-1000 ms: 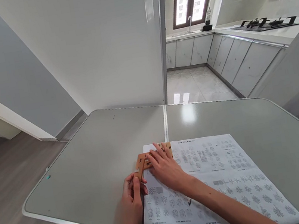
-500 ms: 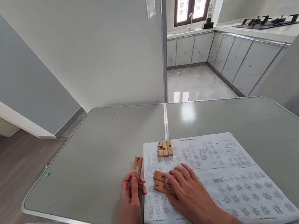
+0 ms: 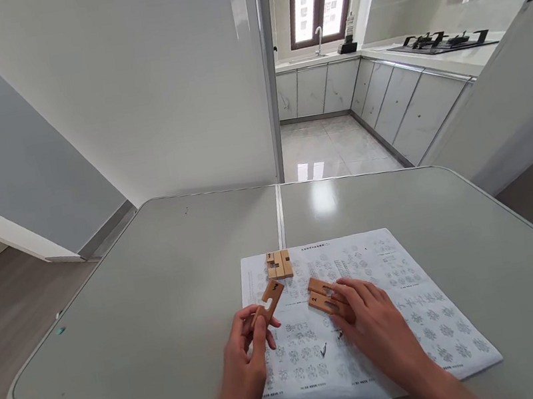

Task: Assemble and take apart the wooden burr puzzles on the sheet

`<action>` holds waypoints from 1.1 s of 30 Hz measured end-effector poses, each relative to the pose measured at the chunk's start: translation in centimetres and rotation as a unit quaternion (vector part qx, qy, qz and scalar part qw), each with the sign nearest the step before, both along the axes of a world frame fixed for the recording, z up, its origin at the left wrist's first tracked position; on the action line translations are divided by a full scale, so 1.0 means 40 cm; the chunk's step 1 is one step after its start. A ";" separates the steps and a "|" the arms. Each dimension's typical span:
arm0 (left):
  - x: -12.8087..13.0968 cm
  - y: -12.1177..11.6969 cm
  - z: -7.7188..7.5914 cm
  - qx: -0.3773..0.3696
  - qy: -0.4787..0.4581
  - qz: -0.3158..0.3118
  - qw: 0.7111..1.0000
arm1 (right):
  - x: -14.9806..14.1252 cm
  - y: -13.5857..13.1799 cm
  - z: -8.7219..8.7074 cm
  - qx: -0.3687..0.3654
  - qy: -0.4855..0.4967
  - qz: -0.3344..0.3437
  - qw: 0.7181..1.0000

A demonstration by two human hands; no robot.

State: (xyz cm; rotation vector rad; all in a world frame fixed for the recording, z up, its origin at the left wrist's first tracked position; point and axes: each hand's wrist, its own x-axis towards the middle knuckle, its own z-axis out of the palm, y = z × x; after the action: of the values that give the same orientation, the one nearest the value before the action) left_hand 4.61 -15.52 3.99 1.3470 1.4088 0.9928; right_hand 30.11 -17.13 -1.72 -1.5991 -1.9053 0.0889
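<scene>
Far table edge (image 3: 209, 193) beyond left hand (image 3: 247, 351)

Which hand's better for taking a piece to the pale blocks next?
Probably the left hand: its wooden piece ends near the pale blocks. The right hand touches two pieces farther right.

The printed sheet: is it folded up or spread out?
Spread out: the printed sheet lies across the table, diagrams showing either side of the right hand. Any fold underneath would be hidden.
</scene>
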 end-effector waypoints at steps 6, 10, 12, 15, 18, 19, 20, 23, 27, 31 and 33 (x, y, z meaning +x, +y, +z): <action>0.045 -0.004 -0.016 -0.032 -0.015 -0.062 0.997 | 0.003 -0.008 -0.009 0.005 0.009 0.006 1.000; 0.059 -0.007 -0.023 -0.040 -0.024 -0.068 0.997 | 0.001 0.000 -0.010 0.007 0.010 0.015 1.000; 0.060 -0.007 -0.028 -0.035 -0.029 -0.068 0.997 | 0.001 0.006 -0.006 0.009 0.014 0.020 1.000; 0.056 -0.008 -0.038 -0.031 -0.032 -0.071 0.997 | -0.003 0.010 0.002 0.004 0.020 0.037 0.999; 0.050 -0.009 -0.049 -0.034 -0.032 -0.077 0.996 | -0.011 0.009 0.015 0.006 0.028 0.048 0.998; 0.048 -0.010 -0.053 -0.036 -0.034 -0.078 0.996 | -0.014 0.008 0.020 0.005 0.035 0.048 0.998; 0.047 -0.010 -0.056 -0.040 -0.038 -0.080 0.995 | -0.016 0.008 0.025 0.000 0.046 0.044 0.998; 0.043 -0.006 -0.057 -0.046 -0.058 -0.083 0.994 | -0.021 0.014 0.048 -0.066 0.104 0.031 0.992; 0.051 0.021 -0.032 -0.041 -0.069 -0.111 0.991 | -0.034 0.048 0.080 -0.165 0.222 0.075 0.958; 0.073 0.075 0.000 -0.031 -0.060 -0.147 0.987 | -0.045 0.104 0.085 -0.201 0.356 0.127 0.904; 0.083 0.106 0.005 -0.032 -0.045 -0.166 0.985 | -0.043 0.126 0.075 -0.212 0.399 0.147 0.880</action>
State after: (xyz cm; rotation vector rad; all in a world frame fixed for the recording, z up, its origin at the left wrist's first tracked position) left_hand 7.93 -11.30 4.20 1.4148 1.0947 0.7693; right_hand 28.38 -12.07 1.27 -1.2022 -1.4721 1.1779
